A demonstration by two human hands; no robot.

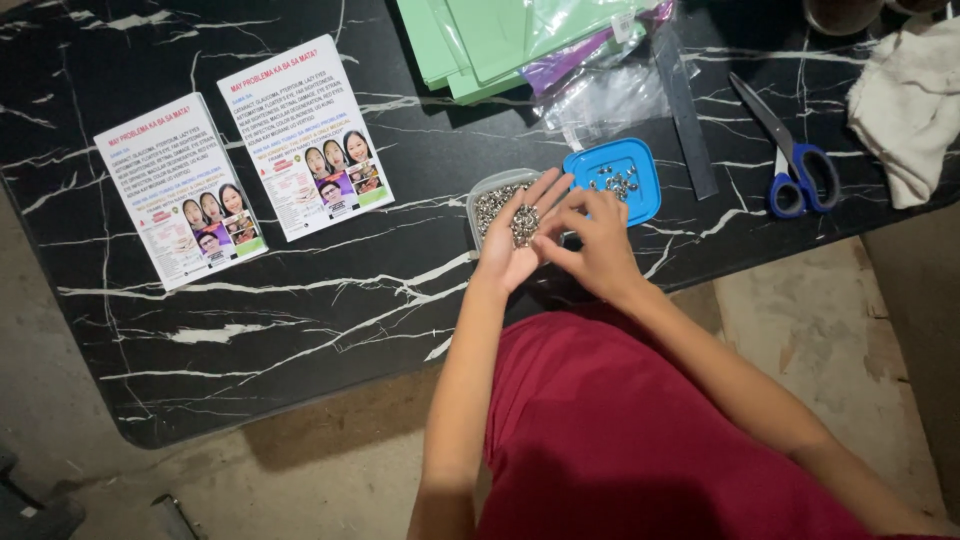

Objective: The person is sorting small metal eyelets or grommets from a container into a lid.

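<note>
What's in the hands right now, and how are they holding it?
The left hand cups a small heap of silver metal pieces in its open palm. The right hand fingertips pick at that heap; whether it pinches one cannot be told.

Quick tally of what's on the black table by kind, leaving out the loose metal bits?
Printed leaflets: 2
Scissors: 1
Blue lid: 1
Clear tub: 1
White cloth: 1
Green sheet stack: 1
Clear plastic bag: 1
Total: 8

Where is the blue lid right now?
In the head view, the blue lid lies on the black marbled table, right of centre, just beyond the right hand and beside the clear container.
</note>
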